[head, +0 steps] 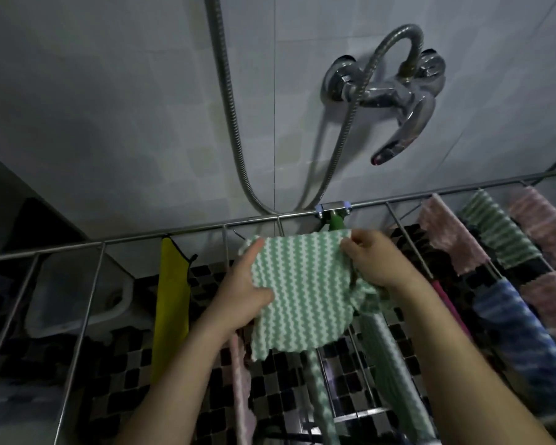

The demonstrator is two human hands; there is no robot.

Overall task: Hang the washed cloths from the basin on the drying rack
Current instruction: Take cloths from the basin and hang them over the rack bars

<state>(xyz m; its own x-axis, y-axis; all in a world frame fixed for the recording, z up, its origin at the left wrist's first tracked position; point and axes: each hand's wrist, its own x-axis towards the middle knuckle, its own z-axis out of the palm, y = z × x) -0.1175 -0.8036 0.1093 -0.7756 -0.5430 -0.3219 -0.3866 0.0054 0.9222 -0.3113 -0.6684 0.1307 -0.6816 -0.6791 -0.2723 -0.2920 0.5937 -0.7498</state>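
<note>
So that it drapes flat near the rack's (pixel 190 230) far edge, left hand (pixel 244 284) pinches and right hand (pixel 377 261) grips the striped cloth (pixel 305 284) by its sides, stretching it wide.

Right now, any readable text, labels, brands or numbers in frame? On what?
None readable. No print shows on the green cloth, the yellow cloth, the rack, the tap or the tiles.
</note>
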